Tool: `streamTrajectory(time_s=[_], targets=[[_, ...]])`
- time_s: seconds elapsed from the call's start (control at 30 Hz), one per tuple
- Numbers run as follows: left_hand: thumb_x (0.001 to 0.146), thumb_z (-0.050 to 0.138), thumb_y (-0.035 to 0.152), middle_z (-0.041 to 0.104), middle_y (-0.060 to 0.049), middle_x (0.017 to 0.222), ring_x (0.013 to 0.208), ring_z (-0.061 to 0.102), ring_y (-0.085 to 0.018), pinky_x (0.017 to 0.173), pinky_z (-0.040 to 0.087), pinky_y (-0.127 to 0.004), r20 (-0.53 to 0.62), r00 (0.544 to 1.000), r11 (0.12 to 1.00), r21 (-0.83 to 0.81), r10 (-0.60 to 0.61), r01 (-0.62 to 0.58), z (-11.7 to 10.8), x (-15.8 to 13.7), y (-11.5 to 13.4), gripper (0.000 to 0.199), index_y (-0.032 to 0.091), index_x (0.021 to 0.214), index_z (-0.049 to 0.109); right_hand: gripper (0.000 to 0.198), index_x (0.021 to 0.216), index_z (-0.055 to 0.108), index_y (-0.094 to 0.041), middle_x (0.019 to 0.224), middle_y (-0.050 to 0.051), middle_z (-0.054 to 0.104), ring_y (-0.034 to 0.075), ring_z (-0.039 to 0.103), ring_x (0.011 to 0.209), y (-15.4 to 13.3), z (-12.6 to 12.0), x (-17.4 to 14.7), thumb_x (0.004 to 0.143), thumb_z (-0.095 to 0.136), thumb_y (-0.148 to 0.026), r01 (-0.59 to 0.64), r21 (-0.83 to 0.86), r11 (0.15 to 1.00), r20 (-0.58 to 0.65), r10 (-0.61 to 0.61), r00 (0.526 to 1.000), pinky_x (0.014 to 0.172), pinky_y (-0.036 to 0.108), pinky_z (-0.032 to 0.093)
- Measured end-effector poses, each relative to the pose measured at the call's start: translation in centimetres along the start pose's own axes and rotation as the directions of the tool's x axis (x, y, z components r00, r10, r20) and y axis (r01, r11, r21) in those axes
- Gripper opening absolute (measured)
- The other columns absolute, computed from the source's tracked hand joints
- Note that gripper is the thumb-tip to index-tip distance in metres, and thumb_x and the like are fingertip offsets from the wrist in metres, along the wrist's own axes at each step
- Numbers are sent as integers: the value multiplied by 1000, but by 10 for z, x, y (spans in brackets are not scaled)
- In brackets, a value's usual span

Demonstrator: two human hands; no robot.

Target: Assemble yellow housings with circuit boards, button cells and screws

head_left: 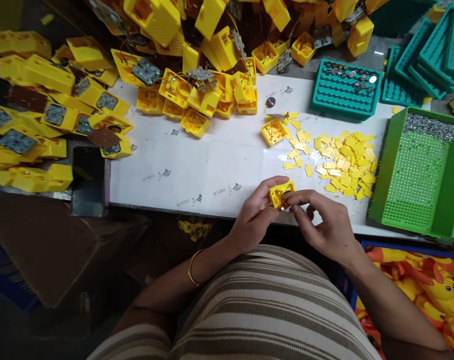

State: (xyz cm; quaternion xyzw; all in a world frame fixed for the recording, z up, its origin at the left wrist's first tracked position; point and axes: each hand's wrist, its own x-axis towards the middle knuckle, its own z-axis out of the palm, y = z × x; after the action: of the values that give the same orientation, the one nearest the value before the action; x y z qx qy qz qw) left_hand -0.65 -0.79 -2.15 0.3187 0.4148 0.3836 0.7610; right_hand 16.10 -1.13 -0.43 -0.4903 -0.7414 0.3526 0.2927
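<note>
Close to the table's front edge, my left hand (255, 214) is closed around a small yellow plastic housing (275, 196), its open side facing up. The fingers of my right hand (326, 225) are pinched at the housing's right side and reach into it. A dark round part shows partly under those fingertips; what exactly they grip is hidden. Just beyond my hands another open yellow housing (273, 131) with wires lies on the white table surface (197, 165). A small round speaker-like part (271, 102) sits behind it.
Small yellow plates (349, 162) lie heaped to the right, beside a green basket (379, 175) holding screws. Teal trays (343, 107) stand behind, the front one bearing round metal parts. Yellow housings (195, 122) pile up at the back and left. A phone (87, 182) lies at the left edge.
</note>
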Motion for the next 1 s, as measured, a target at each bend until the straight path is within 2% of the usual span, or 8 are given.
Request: streamTrajectory(time_s=[0.1, 0.23, 0.3, 0.4, 0.53, 0.7, 0.9, 1.0], targets=[[83, 52, 15, 61, -4, 107, 94, 57, -15, 89, 44, -29, 14, 1000, 1000, 4, 25, -26, 0, 0, 0, 41, 21, 123, 49, 17, 98, 58, -20, 98, 3, 69, 13, 66, 85, 1, 2, 1, 86, 51, -10, -38, 51, 998, 49, 35, 998, 63, 21, 52], [82, 52, 15, 60, -3, 103, 89, 56, -15, 88, 44, -30, -16, 999, 998, -44, 35, -36, 2, 2, 0, 43, 21, 124, 49, 17, 99, 59, -20, 102, 7, 64, 15, 63, 89, 1, 5, 2, 86, 54, -11, -12, 59, 998, -50, 15, 999, 60, 22, 53], [82, 51, 14, 60, -3, 102, 90, 56, -15, 89, 44, -30, -25, 999, 997, -65, 37, -38, 3, 3, 0, 43, 21, 124, 49, 23, 107, 59, -20, 99, 7, 64, 14, 63, 85, 3, 6, 2, 86, 54, -10, 26, 16, 1000, -93, -24, 995, 63, 23, 54], [82, 50, 13, 60, -2, 97, 86, 55, -14, 88, 43, -29, -28, 999, 997, -63, 43, -44, 4, 4, 1, 43, 21, 124, 49, 32, 118, 57, -18, 101, 8, 64, 14, 63, 88, 5, 7, 3, 88, 51, -9, 84, -77, 994, -86, -90, 992, 73, 25, 56], [84, 48, 14, 58, 0, 88, 75, 52, -11, 83, 44, -27, -38, 998, 999, 34, 42, -40, 5, 3, 3, 42, 20, 126, 48, 34, 121, 57, -19, 102, 9, 62, 15, 63, 91, 4, 9, 4, 89, 49, -9, 95, -142, 985, -79, -107, 991, 76, 27, 56], [86, 46, 17, 59, -2, 90, 76, 54, -13, 85, 46, -31, -71, 993, 976, 205, 90, -74, 6, 1, 4, 43, 17, 130, 45, 31, 119, 56, -19, 102, 9, 62, 15, 63, 91, 3, 11, 5, 90, 48, -11, 67, -123, 990, -104, -80, 991, 77, 28, 57], [87, 46, 16, 60, -6, 111, 83, 57, -13, 88, 46, -30, -79, 991, 966, 243, 108, -86, 5, 2, 2, 44, 17, 130, 46, 29, 112, 60, -17, 107, 10, 63, 18, 64, 92, 7, 9, 4, 87, 48, -8, 102, -194, 976, 16, -100, 995, 74, 30, 58], [87, 47, 17, 61, -6, 112, 91, 58, -15, 89, 46, -29, -78, 992, 974, 211, 97, -79, 5, 3, 1, 42, 18, 130, 47, 30, 110, 61, -17, 105, 9, 63, 17, 64, 90, 6, 8, 6, 86, 47, -6, 82, -172, 982, 54, -74, 996, 73, 30, 58]])
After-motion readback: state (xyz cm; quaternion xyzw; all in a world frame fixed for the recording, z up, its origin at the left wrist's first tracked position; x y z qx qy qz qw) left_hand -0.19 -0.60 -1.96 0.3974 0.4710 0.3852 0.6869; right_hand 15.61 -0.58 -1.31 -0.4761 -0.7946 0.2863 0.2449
